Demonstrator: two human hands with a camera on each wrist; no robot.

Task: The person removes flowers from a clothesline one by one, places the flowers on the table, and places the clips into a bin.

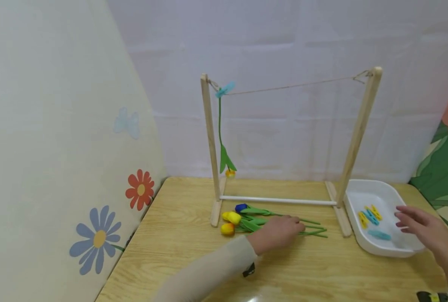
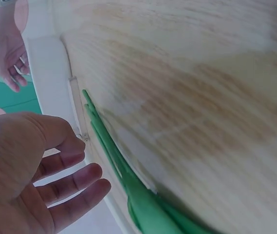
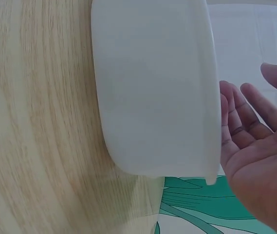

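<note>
My left hand is over the green stems of several artificial tulips lying on the table. Its fingers are loosely bent beside the stems, with nothing between them in the left wrist view. The flower heads are a blue tulip, yellow tulips and an orange-yellow tulip. At the right, my right hand hovers by the rim of a white tray, fingers spread and holding nothing. Inside the tray lie yellow clothespins and blue clothespins.
A wooden frame stands behind the flowers, with a string tied between its posts. Near the left post a blue clothespin clips a tulip upside down. A white bar joins the feet. A painted wall borders the left.
</note>
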